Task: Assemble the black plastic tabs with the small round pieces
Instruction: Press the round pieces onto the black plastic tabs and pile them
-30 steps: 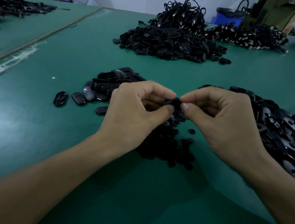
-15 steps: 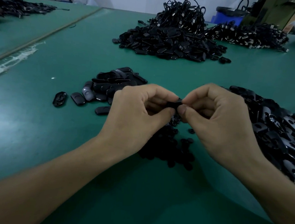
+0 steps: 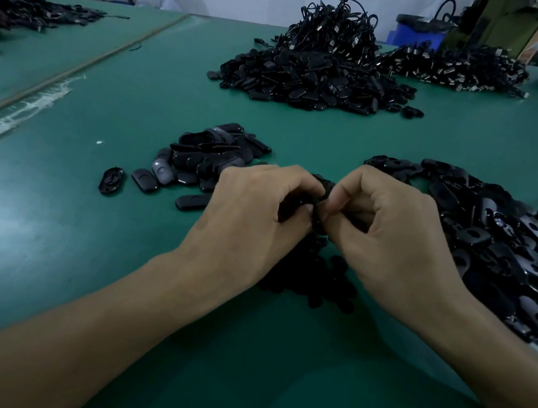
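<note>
Between left hand [image 3: 253,218] and right hand [image 3: 395,234], one tab [image 3: 325,189]

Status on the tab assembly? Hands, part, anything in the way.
Left hand and right hand both pinching one black tab. Seating of its round insert not visible. Loose round pieces heaped directly below; nothing blocking the hands.

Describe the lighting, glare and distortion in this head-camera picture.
Head view: dim, cool light; a pale sheen on the green table at left; forearms stretched by the wide angle; the black tab pinched between the left hand and right hand is lost in shadow.
</note>
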